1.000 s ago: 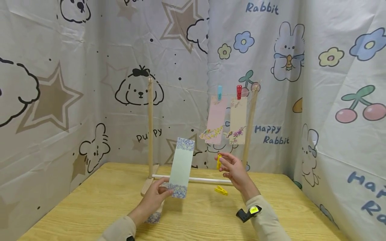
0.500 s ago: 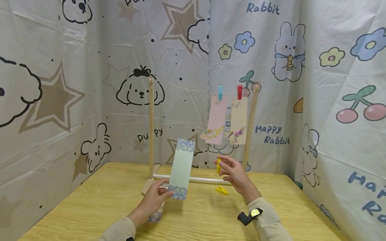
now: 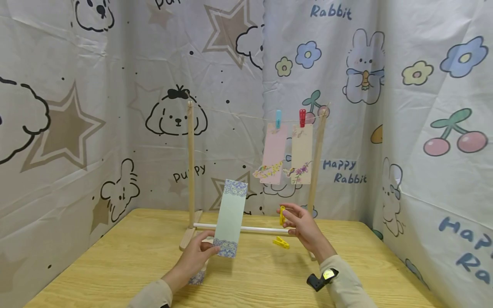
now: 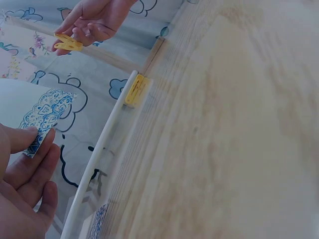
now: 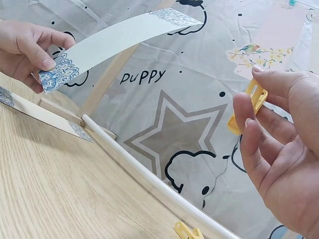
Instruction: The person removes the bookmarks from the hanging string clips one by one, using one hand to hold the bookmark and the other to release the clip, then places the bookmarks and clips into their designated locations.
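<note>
My left hand [image 3: 195, 256] pinches a pale green bookmark [image 3: 231, 216] by its lower left corner. Blue lace patterns run across both ends of the bookmark, which stands nearly upright above the table. Between the thumb and fingers of my right hand [image 3: 304, 224] is a yellow clothespin [image 3: 282, 215], also plain in the right wrist view as a yellow clip [image 5: 254, 102]. A second yellow clothespin [image 3: 281, 242] lies on the table below that hand. Under my left hand another lace-ended bookmark [image 3: 197, 278] lies flat, partly hidden.
A wooden stand with a left post [image 3: 191, 167], a right post [image 3: 318, 158] and a white bottom rod [image 3: 262, 229] carries a string [image 3: 235, 114]. On it, a blue clothespin [image 3: 278, 119] holds a pink bookmark [image 3: 275, 147], and a red clothespin [image 3: 302, 118] a cream one.
My right hand has lowered slightly with the yellow clothespin. The pale green bookmark in my left hand has dropped a little. The head view has shifted slightly.
</note>
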